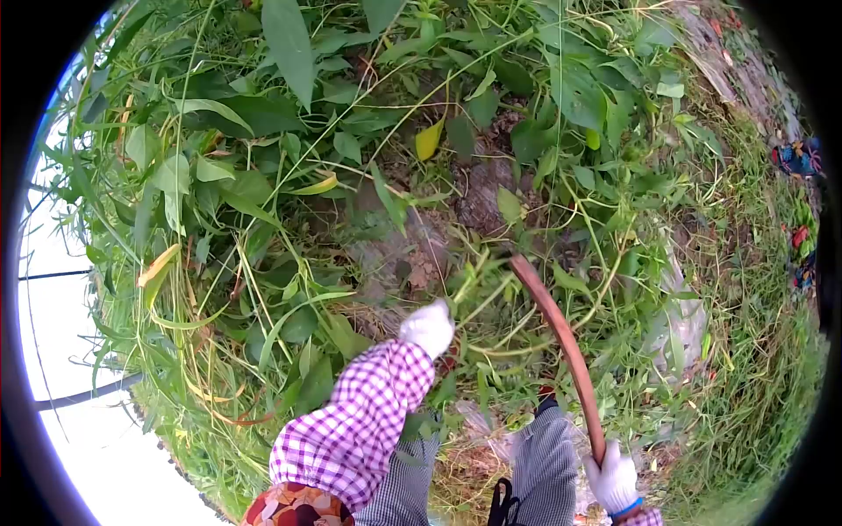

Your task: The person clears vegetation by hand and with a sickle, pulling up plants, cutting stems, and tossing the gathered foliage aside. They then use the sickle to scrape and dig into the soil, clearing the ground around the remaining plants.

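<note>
My left hand (428,330), in a white glove, is closed low over the plants in the middle of the view. Slightly blurred green stems (478,285) come out at its fingers, and it appears to grip them. At the lower right, my right hand (613,479), also gloved in white, wraps round the lower end of a long wooden tool handle (566,342). The handle looks curved and runs up and left into the stems. Its far end is dark, and leaves hide any blade or head there.
Dense leafy plants (237,188) fill the left and top. Brown soil (491,188) shows between them. Torn plastic sheeting (680,324) lies at the right among grass. My legs (544,456) are at the bottom. Colourful patterned cloth (796,159) is at the far right edge.
</note>
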